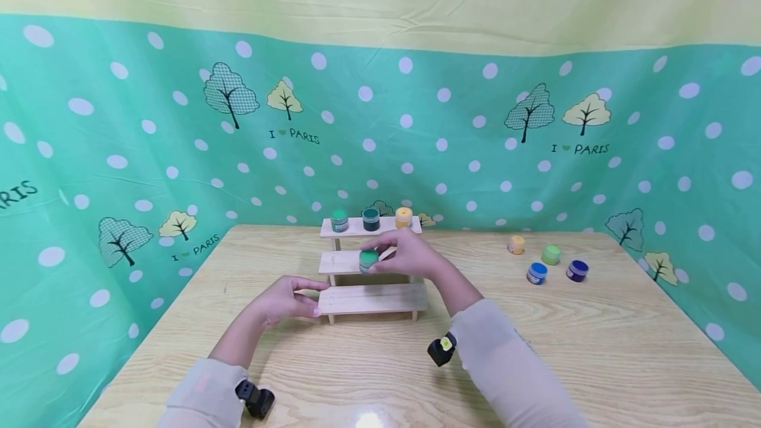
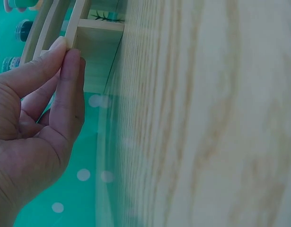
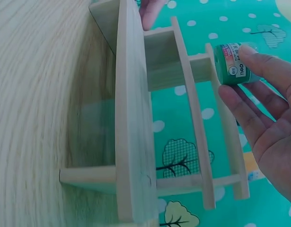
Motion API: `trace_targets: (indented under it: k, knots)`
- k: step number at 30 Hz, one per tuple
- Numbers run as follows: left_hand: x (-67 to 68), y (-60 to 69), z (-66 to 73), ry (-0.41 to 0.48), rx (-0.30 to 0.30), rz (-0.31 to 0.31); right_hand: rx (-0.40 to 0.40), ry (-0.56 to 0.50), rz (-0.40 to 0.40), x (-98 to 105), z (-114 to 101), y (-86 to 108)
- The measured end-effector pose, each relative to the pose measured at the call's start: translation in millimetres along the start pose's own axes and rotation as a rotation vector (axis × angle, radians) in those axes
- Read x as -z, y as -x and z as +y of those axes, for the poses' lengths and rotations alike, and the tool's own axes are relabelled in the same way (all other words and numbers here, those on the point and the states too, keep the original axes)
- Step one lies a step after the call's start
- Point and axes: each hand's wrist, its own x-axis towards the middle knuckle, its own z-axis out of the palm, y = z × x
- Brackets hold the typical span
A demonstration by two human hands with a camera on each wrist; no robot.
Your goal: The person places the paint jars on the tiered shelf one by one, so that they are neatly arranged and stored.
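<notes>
— Saw what?
— Saw a wooden rack [image 1: 373,298], pinched at its left end by the left hand [image 1: 289,300].
— And in the right hand [image 1: 409,255]?
— Held a green jar [image 1: 368,261] at the rack's middle tier [image 1: 339,261]; couldn't tell whether touching.
— Got how far?
— Had three jars [image 1: 371,219] on the rack's top tier [image 1: 385,230]; seemingly lacked a purple jar [image 1: 577,271], blue jar [image 1: 537,273], light green jar [image 1: 551,255] and orange jar [image 1: 516,245], right of the rack.

Jars [image 1: 371,219] blocking top shelf [image 1: 355,226], bottom shelf [image 1: 373,298] passable
</notes>
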Motion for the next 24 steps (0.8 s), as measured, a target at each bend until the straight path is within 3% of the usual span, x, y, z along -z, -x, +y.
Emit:
trace_targets:
  k: [11, 24]
  knots:
    - [-1.3, 1.5, 1.9, -0.009, -0.008, -0.006, -0.040, 0.033, 0.007, -13.5, -0.9, -20.6]
    - [-0.4, 0.8, 0.5, -0.013, 0.005, 0.004, -0.069, 0.013, 0.099, -34.8, 0.0, -35.6]
